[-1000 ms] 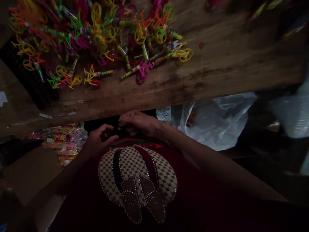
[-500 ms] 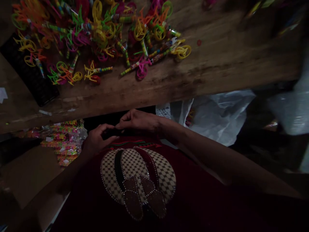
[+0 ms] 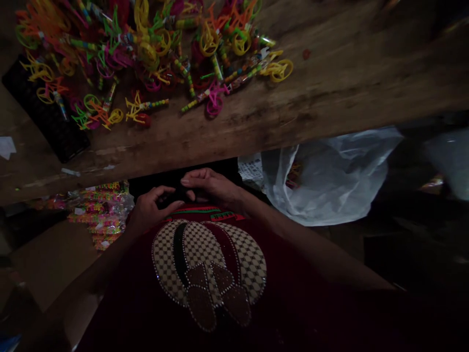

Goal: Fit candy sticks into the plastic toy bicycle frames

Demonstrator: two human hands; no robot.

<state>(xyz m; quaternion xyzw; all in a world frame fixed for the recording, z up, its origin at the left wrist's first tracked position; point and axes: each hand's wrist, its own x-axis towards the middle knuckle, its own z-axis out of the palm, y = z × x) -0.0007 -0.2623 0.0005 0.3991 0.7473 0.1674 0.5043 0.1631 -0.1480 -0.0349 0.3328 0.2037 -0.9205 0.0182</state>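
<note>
Below the table edge, close to the red shirt (image 3: 293,274), my two hands face each other at waist height. My left hand (image 3: 150,205) is curled, thumb and forefinger around something dark that I cannot make out. My right hand (image 3: 212,186) is closed in a pinch just beside it; what its fingers hold is lost in the dark. On the table above lies a heap of small plastic toy bicycles (image 3: 146,49) with tubes of coloured candy. A yellow toy bicycle (image 3: 135,107) lies at the heap's near edge, beside a pink one (image 3: 214,100).
The wooden table (image 3: 330,88) spans the top, with a black perforated strip (image 3: 47,112) at left. An open white plastic bag (image 3: 337,181) hangs below the edge at right. Packed colourful bags (image 3: 102,215) and a cardboard box (image 3: 47,259) are at lower left.
My right hand's fingers have shifted slightly right and opened a little from my left hand. The view has moved a little, showing more of the white bag.
</note>
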